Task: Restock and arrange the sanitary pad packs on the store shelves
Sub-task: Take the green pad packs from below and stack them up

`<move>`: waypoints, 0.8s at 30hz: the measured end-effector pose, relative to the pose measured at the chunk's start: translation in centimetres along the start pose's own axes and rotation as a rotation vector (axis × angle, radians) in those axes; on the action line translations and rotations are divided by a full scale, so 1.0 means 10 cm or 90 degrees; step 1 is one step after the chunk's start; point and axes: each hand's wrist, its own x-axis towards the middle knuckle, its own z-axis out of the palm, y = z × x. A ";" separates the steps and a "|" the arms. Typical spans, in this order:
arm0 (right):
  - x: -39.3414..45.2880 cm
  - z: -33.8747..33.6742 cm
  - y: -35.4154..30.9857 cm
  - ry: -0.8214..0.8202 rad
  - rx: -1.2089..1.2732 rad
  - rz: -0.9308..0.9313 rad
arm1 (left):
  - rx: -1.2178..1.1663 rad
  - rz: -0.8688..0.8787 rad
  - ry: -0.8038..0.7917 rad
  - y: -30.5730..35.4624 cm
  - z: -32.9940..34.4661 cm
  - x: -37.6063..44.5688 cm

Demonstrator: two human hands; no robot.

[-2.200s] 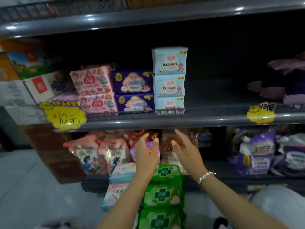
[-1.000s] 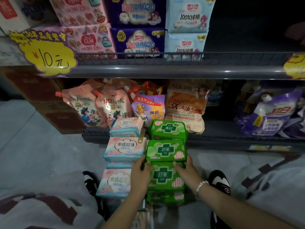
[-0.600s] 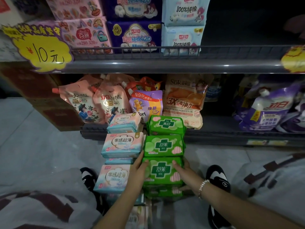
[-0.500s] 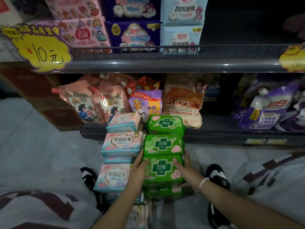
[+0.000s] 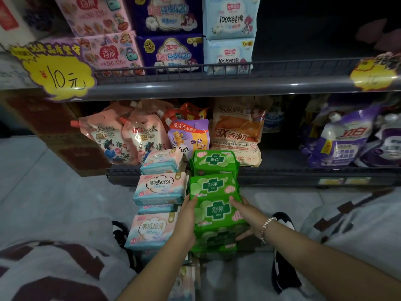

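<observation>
**Both hands close on a green pad pack**

Since the earlier frame, both hands have dropped from the shelf to the stock stacked on the floor. The left hand [image 5: 187,216] and right hand [image 5: 245,210] clamp opposite sides of a green pad pack [image 5: 218,212], fingers curled around its edges. It sits near the top of a green stack, beside pink-and-blue packs [image 5: 159,189]. It looks light, soft and slippery-wrapped; side grips suit it. Forearms reach forward and down.

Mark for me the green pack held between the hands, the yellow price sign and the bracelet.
green pack [image 5: 217,212], head view, on the white cross logo on its face.
yellow price sign [image 5: 63,78], head view, on the handwritten price.
bracelet [image 5: 267,227], head view, on the beads at the right wrist.
</observation>
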 end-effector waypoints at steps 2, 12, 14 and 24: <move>-0.10 -0.02 -0.05 -0.009 -0.006 0.021 | 0.006 -0.040 0.019 0.06 0.03 -0.10; -0.74 -0.16 -0.39 -0.034 -0.038 0.030 | 0.074 -0.026 -0.042 0.39 0.12 -0.59; -0.85 -0.19 -0.43 -0.026 -0.029 -0.002 | 0.083 0.012 -0.056 0.46 0.15 -0.69; -1.55 -0.63 -1.07 0.074 0.069 -0.225 | 0.135 0.262 -0.158 1.17 0.90 -1.17</move>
